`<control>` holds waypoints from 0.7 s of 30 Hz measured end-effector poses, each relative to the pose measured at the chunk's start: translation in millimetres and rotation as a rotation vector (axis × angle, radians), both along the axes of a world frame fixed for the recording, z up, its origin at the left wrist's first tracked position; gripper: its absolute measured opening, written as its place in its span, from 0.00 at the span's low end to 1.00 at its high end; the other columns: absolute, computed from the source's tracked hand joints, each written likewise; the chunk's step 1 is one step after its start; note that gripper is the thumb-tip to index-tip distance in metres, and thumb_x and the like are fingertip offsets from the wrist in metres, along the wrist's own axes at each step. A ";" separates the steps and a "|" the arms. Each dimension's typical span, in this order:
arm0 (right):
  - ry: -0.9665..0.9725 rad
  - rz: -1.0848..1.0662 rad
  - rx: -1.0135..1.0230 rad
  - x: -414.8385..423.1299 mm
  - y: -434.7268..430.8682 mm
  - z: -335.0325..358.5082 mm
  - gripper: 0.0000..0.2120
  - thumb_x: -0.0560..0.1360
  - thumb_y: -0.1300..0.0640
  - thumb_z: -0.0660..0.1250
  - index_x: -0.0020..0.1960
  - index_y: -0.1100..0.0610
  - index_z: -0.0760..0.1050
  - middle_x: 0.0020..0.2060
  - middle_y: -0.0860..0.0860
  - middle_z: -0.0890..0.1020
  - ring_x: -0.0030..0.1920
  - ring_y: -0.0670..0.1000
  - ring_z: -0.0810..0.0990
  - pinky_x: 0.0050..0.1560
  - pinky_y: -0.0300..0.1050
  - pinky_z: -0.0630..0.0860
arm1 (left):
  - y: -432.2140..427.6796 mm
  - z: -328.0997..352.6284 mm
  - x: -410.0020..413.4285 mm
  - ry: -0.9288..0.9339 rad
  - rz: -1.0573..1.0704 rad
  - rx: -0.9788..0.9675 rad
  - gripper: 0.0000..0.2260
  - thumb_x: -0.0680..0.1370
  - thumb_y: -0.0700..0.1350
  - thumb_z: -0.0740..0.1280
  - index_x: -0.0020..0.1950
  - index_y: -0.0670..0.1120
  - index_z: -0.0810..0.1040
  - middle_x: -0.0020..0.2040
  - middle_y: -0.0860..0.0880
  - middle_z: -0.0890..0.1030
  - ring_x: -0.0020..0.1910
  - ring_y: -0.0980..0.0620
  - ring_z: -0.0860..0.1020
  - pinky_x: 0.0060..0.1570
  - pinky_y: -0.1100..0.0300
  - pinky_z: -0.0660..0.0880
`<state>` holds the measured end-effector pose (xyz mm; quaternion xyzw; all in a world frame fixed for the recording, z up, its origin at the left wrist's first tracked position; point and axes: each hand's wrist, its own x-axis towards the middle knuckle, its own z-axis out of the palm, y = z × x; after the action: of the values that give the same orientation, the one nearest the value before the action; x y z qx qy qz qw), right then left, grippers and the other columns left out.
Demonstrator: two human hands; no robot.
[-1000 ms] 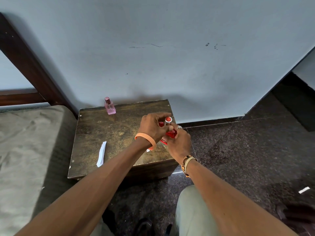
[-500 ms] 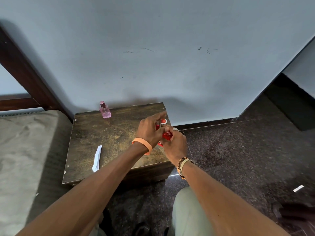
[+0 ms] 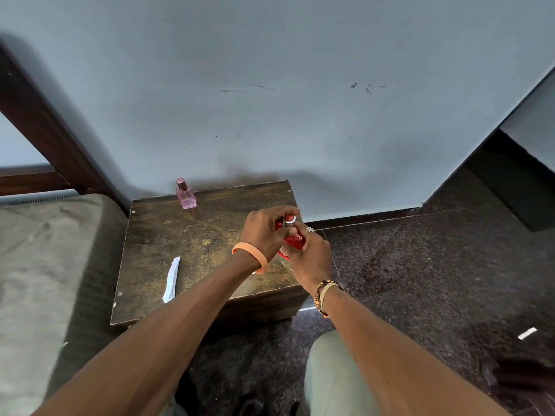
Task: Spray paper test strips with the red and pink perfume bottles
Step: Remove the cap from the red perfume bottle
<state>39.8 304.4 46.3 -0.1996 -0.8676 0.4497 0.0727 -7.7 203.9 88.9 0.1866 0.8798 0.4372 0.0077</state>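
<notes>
Red perfume bottle [image 3: 293, 240], long axis near upright, gripped in the right hand [image 3: 312, 258] at the counter's [image 3: 195, 235] 3 o'clock edge, left hand [image 3: 262, 232] fingers [image 3: 279, 211] pinching its top; paper strip [image 3: 171, 279] at 8 o'clock, nearer the left.

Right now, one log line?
right hand grips red glass perfume bottle; left hand pinches its top; pink glass bottle upright on wooden table; white paper strip flat

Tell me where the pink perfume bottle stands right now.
In the head view, the pink perfume bottle stands upright at the far-left corner of the wooden table by the wall, beyond the paper strip and left of the red perfume bottle.
</notes>
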 end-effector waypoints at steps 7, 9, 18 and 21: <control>0.018 -0.072 -0.009 -2.8 -9.7 1.6 0.09 0.73 0.55 0.74 0.52 0.54 0.80 0.43 0.50 0.85 0.45 0.49 0.82 0.49 0.46 0.80 | 4.8 -1.2 1.9 0.070 0.244 0.048 0.17 0.67 0.47 0.78 0.54 0.49 0.83 0.48 0.52 0.86 0.47 0.56 0.83 0.51 0.60 0.80; 0.021 -0.082 -0.001 -4.4 -10.0 0.5 0.08 0.74 0.57 0.73 0.52 0.54 0.80 0.42 0.50 0.84 0.45 0.50 0.83 0.49 0.49 0.81 | 6.8 1.5 1.5 0.049 0.211 0.029 0.17 0.69 0.45 0.77 0.57 0.50 0.82 0.50 0.53 0.85 0.48 0.56 0.82 0.52 0.59 0.79; 0.027 -0.077 -0.008 -1.9 -6.4 -4.8 0.08 0.73 0.55 0.74 0.51 0.51 0.82 0.36 0.43 0.81 0.41 0.46 0.83 0.46 0.48 0.82 | 5.5 -1.3 6.1 0.061 0.121 -0.006 0.16 0.70 0.38 0.75 0.57 0.48 0.83 0.51 0.50 0.85 0.49 0.54 0.82 0.54 0.62 0.78; 0.019 -0.059 -0.007 -0.3 -4.2 -6.8 0.10 0.72 0.54 0.75 0.52 0.49 0.81 0.38 0.44 0.83 0.41 0.44 0.81 0.45 0.43 0.80 | 6.1 -0.3 5.6 0.011 0.117 0.035 0.17 0.68 0.38 0.76 0.56 0.49 0.83 0.51 0.51 0.85 0.49 0.56 0.81 0.54 0.63 0.77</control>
<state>39.5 300.2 39.5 -0.2212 -0.8589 0.4523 0.0936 -2.1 210.0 88.7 0.1371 0.8814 0.4514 -0.0261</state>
